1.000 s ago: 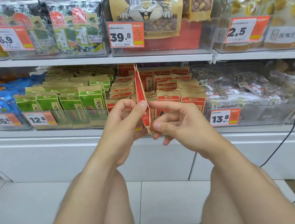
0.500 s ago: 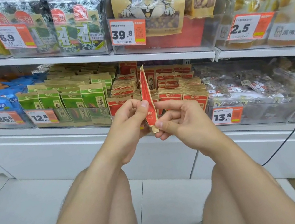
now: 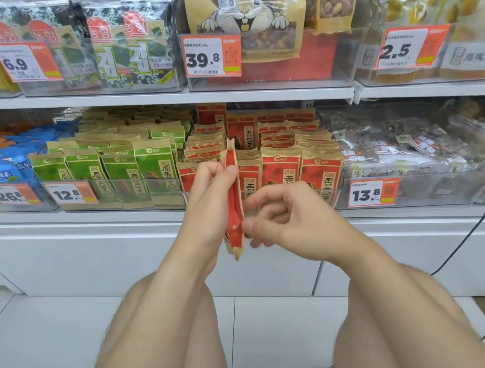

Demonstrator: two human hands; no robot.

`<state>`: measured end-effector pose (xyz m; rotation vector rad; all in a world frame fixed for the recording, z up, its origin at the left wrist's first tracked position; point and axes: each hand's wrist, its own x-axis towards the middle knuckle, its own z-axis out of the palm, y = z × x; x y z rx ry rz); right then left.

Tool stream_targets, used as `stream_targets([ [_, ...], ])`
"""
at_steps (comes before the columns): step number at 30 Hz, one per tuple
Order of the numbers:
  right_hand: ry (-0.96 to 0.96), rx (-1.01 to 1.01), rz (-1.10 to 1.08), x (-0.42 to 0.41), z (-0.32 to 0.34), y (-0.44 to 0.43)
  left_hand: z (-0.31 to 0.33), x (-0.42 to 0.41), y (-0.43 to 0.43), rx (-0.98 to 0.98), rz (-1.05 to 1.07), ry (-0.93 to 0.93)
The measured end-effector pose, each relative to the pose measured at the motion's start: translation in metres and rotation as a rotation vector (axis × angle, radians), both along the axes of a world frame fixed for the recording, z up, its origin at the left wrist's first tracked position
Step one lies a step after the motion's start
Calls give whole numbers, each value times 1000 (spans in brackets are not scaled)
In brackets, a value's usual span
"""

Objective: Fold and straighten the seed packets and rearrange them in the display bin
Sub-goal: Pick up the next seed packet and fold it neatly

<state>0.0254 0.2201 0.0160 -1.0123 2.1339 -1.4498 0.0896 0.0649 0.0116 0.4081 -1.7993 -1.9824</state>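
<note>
The left hand (image 3: pixel 207 209) pinches the packet (image 3: pixel 234 198) edge-on, likely to crease it flat for the bin (image 3: pixel 331 197) at twelve o'clock. Whether the right hand (image 3: pixel 291 217) grips it is unclear.

The left hand (image 3: pixel 207 209) holds a red seed packet (image 3: pixel 233 204) edge-on; the right hand (image 3: pixel 288 218) seemingly pinches it.

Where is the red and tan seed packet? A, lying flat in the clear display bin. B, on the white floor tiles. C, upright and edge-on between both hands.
C: the red and tan seed packet stands edge-on, gripped by the left hand and pinched low by the right hand, before the clear display bin.
</note>
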Motion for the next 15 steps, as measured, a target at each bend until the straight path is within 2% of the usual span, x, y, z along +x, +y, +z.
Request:
stream_targets([
  [3, 8, -134, -144, -5, -1, -5, 2, 1, 3, 13, -72, -22],
  [7, -147, -252, -161, -7, 0, -6, 2, 3, 5, -9, -121, -47],
  [10, -175, -239, -165, -8, 1, -5, 2, 4, 7, -74, -132, -72],
  [15, -180, -218, -165, -9, 1, -4, 2, 3, 7, -69, -140, -70],
])
